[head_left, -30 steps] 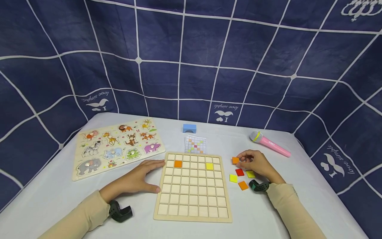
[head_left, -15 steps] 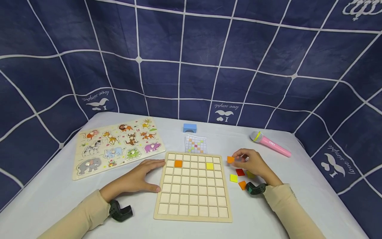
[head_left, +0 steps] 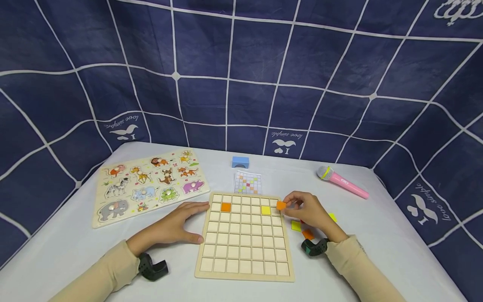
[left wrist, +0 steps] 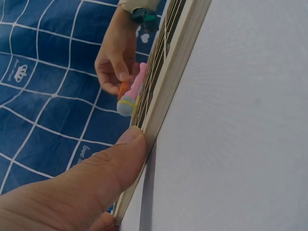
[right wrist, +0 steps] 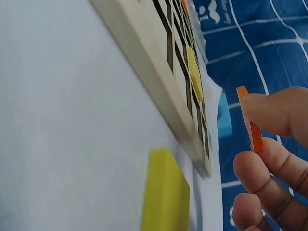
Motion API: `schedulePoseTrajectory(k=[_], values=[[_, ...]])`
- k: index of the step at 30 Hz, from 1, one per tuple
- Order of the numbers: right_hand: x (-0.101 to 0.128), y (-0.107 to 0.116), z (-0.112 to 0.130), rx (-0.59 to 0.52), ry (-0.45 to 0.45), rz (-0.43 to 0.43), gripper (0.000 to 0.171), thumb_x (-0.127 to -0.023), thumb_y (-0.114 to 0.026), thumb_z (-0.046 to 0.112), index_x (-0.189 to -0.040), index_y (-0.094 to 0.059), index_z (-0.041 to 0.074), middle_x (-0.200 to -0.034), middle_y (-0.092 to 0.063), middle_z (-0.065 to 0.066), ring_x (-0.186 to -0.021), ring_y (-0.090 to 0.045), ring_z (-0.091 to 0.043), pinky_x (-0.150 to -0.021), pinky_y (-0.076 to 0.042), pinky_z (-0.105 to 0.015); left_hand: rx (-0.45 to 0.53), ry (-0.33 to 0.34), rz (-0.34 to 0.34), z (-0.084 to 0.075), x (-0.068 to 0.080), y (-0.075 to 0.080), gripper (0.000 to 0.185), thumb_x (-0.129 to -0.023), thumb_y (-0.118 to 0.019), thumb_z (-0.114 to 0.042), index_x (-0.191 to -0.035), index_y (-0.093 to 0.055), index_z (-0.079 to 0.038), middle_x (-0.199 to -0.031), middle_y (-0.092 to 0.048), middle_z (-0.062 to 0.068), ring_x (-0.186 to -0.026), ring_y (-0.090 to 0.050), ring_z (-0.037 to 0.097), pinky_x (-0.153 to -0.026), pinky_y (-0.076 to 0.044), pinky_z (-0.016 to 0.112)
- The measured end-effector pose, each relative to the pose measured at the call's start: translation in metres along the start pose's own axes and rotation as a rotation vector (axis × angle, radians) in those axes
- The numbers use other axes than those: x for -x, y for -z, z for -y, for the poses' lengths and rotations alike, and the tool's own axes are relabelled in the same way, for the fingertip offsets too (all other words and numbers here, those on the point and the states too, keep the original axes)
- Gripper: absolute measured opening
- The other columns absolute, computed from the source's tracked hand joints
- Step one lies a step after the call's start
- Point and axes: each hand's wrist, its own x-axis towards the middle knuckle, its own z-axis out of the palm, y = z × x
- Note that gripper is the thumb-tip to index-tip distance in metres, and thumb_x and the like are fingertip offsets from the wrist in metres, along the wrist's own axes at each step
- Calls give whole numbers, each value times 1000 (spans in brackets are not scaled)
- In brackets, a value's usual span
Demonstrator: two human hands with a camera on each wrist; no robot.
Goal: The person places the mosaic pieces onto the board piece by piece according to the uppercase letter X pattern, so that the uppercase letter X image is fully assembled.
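My right hand (head_left: pixel 309 212) pinches an orange square tile (head_left: pixel 281 205) between thumb and fingers. In the head view the tile overlaps the upper right rim of the wooden grid board (head_left: pixel 245 240); the right wrist view shows the held tile edge-on, raised off the table. On the board lie another orange tile (head_left: pixel 226 207) and a yellow tile (head_left: pixel 266 210), both in the second row from the back. With thumb and fingers spread, my left hand (head_left: pixel 170 224) touches the board's left edge, its thumb (left wrist: pixel 120 159) against the wooden rim.
Loose tiles lie right of the board: a yellow one (head_left: pixel 296 225), an orange one (head_left: pixel 308 234) and others partly hidden by the right hand. Behind the board are a printed pattern card (head_left: pixel 247 183) and a blue block (head_left: pixel 240 162). An animal puzzle (head_left: pixel 151 184) and pink microphone (head_left: pixel 345 183) flank them.
My right hand has moved left with the orange tile, from beside the loose tiles to the board's right edge. The left hand has stayed in place.
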Motion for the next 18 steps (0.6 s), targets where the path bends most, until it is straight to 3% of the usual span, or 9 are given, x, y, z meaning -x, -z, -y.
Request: schedulePoseTrajectory(k=[5,18], values=[[-1,-8,8,15,22,34,21,-86,-88,7,-103,-76,4,-91,-71,0,-75,-57,-16,-65,-46,-24,3,1,-1,0,1,0,96,-82,-95,-41,-157,-53,0,-164,-48,21,-150,-38,49,-121,-27,75],[-13,-24,27,-6,86,78,20,-86,-89,9,-101,-77,4,-88,-70,2,-72,-57,-14,-62,-43,-23,6,-1,-1,1,1,0,95,-82,-95,-40,-157,-53,0,-165,-48,20,-151,-38,49,-121,-27,75]])
